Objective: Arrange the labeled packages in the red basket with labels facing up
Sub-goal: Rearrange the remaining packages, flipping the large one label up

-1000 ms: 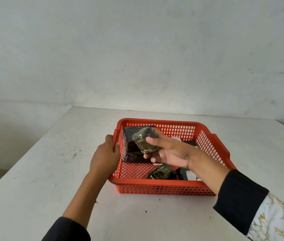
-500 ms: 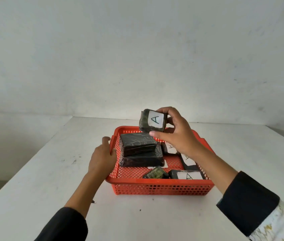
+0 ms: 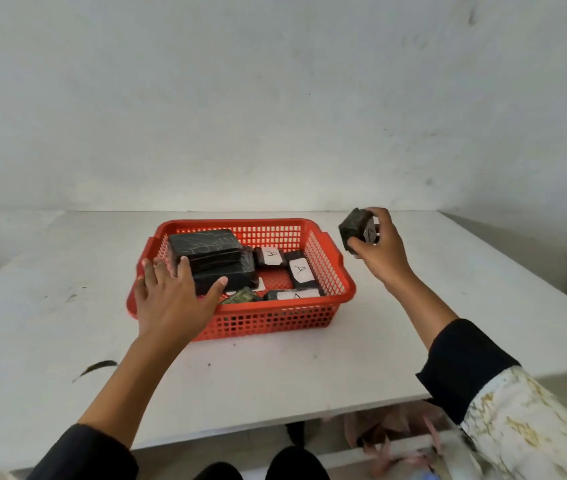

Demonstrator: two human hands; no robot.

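1. Head view: a red basket point(image 3: 277, 315) sits on a white table point(image 3: 413, 341), roughly at the centre of the tabletop.
2. Right hand point(image 3: 381, 252), at about 3 o'clock from the basket and outside its rim, is closed around a small dark package point(image 3: 353, 228), held above the table. Its white label point(image 3: 369, 233) faces sideways toward the palm, partly covered by the fingers.
3. Left hand point(image 3: 171, 299) is at about 8 o'clock of the basket, over its near-left corner, fingers spread and holding nothing. The fingertips lie at the edge of the stacked dark packages point(image 3: 212, 261); whether they press on them cannot be told.
4. That stack fills the basket's left half, at 9 to 11 o'clock, with no label showing on top.
5. In the right half, two packages show white labels marked "A" facing up: one point(image 3: 271, 256) near the middle at about 1 o'clock, another point(image 3: 299, 270) at 3 o'clock.
6. Along the near wall, at 5 o'clock, a third labelled package point(image 3: 292, 294) lies flat, and just left of it a greenish package point(image 3: 240, 296) sits tilted, label not visible.
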